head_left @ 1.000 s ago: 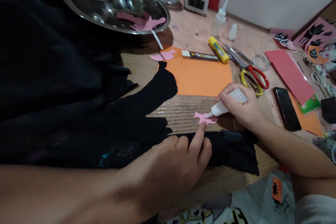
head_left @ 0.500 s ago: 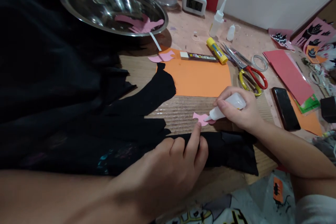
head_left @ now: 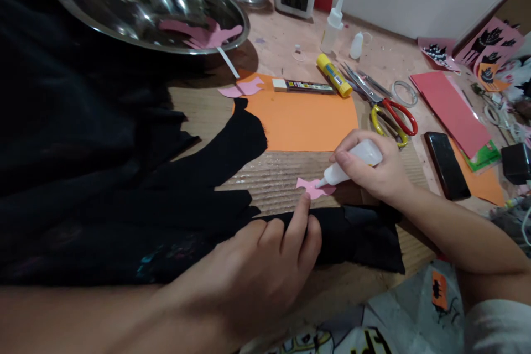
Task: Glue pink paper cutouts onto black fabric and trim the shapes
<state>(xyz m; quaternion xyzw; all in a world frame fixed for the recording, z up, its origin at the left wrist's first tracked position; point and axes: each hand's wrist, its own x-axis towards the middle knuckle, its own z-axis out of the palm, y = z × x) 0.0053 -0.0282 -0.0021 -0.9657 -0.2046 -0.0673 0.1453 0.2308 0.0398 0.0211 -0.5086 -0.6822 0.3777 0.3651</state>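
Observation:
A small pink paper cutout (head_left: 314, 188) lies flat on the ridged wooden board (head_left: 274, 177). The outstretched index finger of my left hand (head_left: 269, 260) presses its near edge, while the other fingers of that hand are bent and grip nothing. My right hand (head_left: 379, 171) is closed around a white squeeze glue bottle (head_left: 352, 161), tilted so that its nozzle tip meets the top of the cutout. Black cloth (head_left: 232, 177) lies to the left, and a strip of it runs under my left hand.
Behind the cutout, orange paper (head_left: 307, 121) bears a pencil-lead case (head_left: 305, 87) and a glue stick (head_left: 334, 76). Scissors (head_left: 381, 105), tape (head_left: 404, 94) and a phone (head_left: 447, 165) lie at right. A steel bowl (head_left: 99, 27) with pink cutouts (head_left: 207, 35) stands back left.
The whole view has shifted slightly, so most things sit further left. The nozzle has moved a little along the cutout, away from my left fingertip's side. My left finger stays on the paper.

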